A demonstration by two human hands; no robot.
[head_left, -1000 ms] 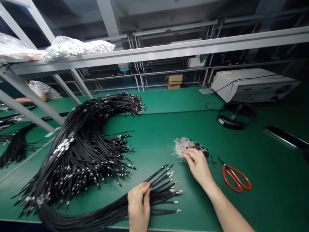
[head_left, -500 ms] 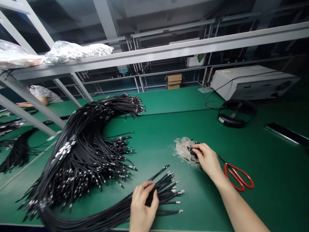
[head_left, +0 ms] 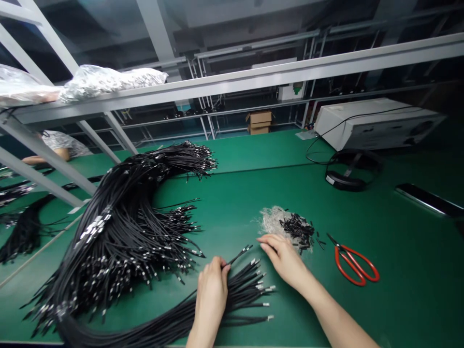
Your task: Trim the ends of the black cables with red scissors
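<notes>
My left hand (head_left: 212,295) is closed on a black cable (head_left: 239,253), its thumb and finger pinching it just behind the pale tip. Beneath that hand a bundle of black cables (head_left: 246,290) fans out with pale ends. My right hand (head_left: 286,261) hovers just right of the pinched cable's tip, thumb and fingertips together; anything between them is too small to make out. Behind its wrist lies a heap of short black tube pieces (head_left: 299,229), partly over a tangle of pale, thin scraps (head_left: 271,220).
Red-handled scissors (head_left: 357,265) lie to the right. A large pile of black cables (head_left: 134,217) covers the left side. Farther back are a black headband-like device (head_left: 350,169), a phone-like slab (head_left: 429,199) and a white box (head_left: 377,123). Another person's arm (head_left: 60,154) shows far left.
My right hand has moved left from the black pieces to the cable tip, uncovering the heap. My left hand's fingers have closed in on a single cable.
</notes>
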